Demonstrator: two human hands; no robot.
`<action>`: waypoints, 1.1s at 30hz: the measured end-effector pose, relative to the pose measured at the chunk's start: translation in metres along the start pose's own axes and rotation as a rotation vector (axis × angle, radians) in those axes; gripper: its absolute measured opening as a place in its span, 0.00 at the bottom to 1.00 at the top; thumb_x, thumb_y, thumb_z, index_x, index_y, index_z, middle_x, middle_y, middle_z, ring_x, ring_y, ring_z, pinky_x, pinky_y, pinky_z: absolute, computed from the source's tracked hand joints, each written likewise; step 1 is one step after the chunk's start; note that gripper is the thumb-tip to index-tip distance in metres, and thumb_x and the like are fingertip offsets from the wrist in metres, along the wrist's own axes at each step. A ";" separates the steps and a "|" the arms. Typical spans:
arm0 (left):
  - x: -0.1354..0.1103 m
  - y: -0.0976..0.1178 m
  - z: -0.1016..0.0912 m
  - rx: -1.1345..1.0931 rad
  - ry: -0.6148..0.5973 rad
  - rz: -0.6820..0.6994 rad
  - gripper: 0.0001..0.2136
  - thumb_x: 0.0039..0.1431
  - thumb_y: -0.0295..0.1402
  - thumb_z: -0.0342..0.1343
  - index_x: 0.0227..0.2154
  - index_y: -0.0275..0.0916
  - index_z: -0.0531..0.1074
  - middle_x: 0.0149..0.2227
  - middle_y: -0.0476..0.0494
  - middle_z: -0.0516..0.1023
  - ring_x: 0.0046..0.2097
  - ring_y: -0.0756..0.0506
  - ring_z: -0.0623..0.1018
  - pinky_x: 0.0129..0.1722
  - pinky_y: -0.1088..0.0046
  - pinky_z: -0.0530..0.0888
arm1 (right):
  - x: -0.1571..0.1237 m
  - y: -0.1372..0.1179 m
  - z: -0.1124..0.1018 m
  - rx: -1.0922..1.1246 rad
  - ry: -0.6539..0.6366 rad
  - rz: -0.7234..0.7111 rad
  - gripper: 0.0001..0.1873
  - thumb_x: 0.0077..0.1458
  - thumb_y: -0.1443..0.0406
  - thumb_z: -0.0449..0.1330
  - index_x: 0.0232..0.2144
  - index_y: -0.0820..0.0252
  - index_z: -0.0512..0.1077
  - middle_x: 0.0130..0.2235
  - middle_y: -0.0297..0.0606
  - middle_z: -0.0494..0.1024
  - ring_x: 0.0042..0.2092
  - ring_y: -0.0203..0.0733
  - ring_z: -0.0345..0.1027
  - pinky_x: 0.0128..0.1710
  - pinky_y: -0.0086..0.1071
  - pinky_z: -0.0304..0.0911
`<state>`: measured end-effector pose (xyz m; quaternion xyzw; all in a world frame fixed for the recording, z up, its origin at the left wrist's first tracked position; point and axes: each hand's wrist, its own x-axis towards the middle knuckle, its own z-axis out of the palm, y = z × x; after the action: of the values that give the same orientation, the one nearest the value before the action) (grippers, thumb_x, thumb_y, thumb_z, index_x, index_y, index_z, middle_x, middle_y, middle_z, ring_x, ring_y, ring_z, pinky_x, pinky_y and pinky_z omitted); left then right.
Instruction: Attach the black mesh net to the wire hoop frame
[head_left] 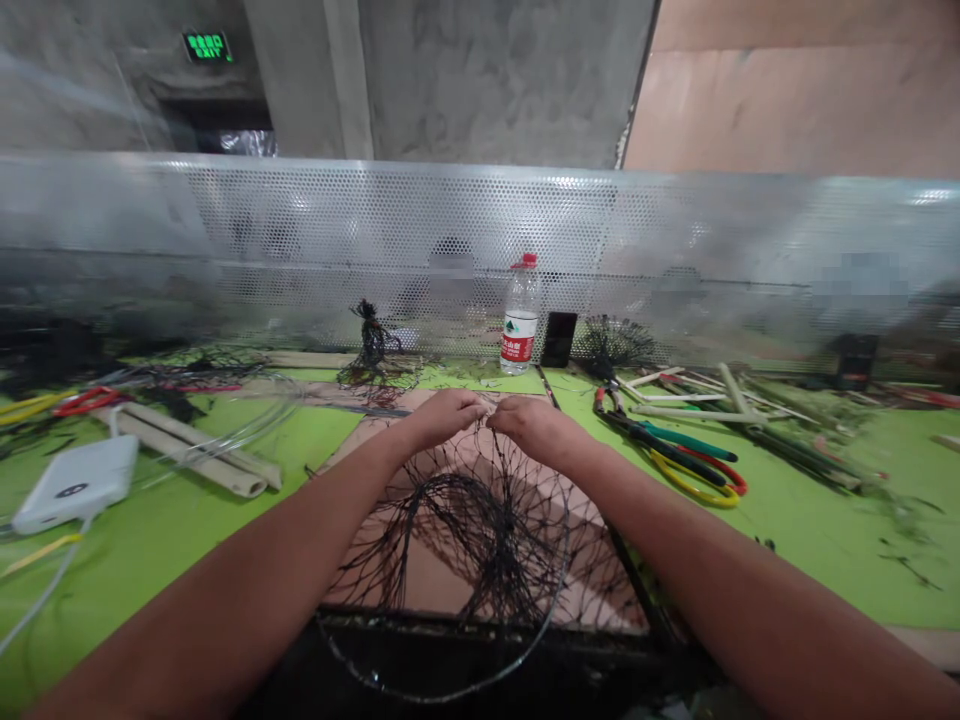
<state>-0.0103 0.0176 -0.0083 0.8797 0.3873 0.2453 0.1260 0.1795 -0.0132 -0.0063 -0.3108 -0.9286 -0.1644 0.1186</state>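
Observation:
A black mesh net (pixel 506 520) hangs and spreads below my hands, over a pinkish board (pixel 442 575). A thin wire hoop (pixel 450 695) curves from the net out past the board's front edge. My left hand (pixel 448 415) and my right hand (pixel 529 428) meet at the net's upper end, with fingertips almost touching. The fingers of both hands are pinched together on its strands. A small pale bit shows between the fingertips, too blurred to name.
On the right lie scissors with yellow handles (pixel 705 490), green-handled pliers (pixel 690 440) and pale sticks (pixel 697 410). A water bottle (pixel 519 320) and phone (pixel 559 340) stand behind. To the left are a white power bank (pixel 79 483) and tubes (pixel 202 450). A perforated metal screen (pixel 420 200) runs across.

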 end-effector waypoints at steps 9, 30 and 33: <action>-0.003 -0.002 -0.003 -0.263 -0.089 0.022 0.11 0.49 0.35 0.51 0.34 0.34 0.70 0.35 0.45 0.73 0.37 0.47 0.71 0.36 0.74 0.66 | -0.002 0.003 -0.001 0.008 0.001 -0.027 0.11 0.55 0.73 0.51 0.35 0.62 0.72 0.35 0.41 0.72 0.37 0.37 0.63 0.36 0.29 0.56; -0.001 -0.002 0.004 -0.182 -0.098 0.078 0.17 0.47 0.38 0.56 0.39 0.34 0.68 0.30 0.49 0.67 0.30 0.51 0.65 0.28 0.78 0.62 | -0.002 -0.001 -0.005 0.014 -0.004 -0.022 0.12 0.54 0.74 0.52 0.35 0.63 0.74 0.33 0.42 0.73 0.37 0.38 0.63 0.37 0.30 0.54; -0.002 -0.001 0.004 -0.189 -0.108 0.061 0.17 0.47 0.38 0.57 0.38 0.34 0.68 0.29 0.50 0.66 0.29 0.52 0.64 0.27 0.78 0.61 | -0.003 -0.001 -0.006 0.030 0.003 -0.020 0.11 0.54 0.73 0.52 0.35 0.63 0.74 0.34 0.42 0.73 0.37 0.38 0.63 0.37 0.30 0.55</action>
<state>-0.0101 0.0171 -0.0130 0.8873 0.3279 0.2369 0.2216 0.1818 -0.0172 -0.0022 -0.2993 -0.9339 -0.1521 0.1228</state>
